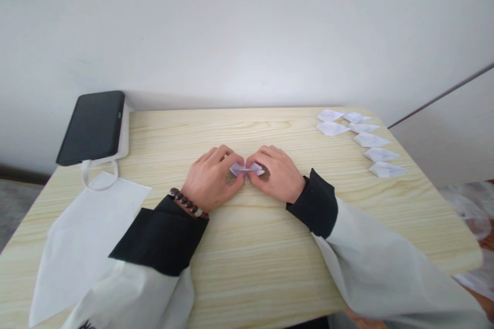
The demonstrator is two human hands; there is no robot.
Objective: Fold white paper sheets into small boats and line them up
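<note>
A small folded piece of white paper is held between my two hands at the middle of the table. My left hand, with a dark bead bracelet at its wrist, pinches the paper's left part between thumb and forefinger. From the other side my right hand grips it the same way, the fingertips of both hands nearly meeting at its centre. Parts of the paper are hidden behind the fingers. At the far right of the table lie several folded white paper pieces, pointed at their ends, in a staggered row.
White paper sheets lie at the left, partly under my left sleeve. Behind them a black device with a screen rests on a white box, with a white cable loop in front. A wall borders the wooden table's back edge.
</note>
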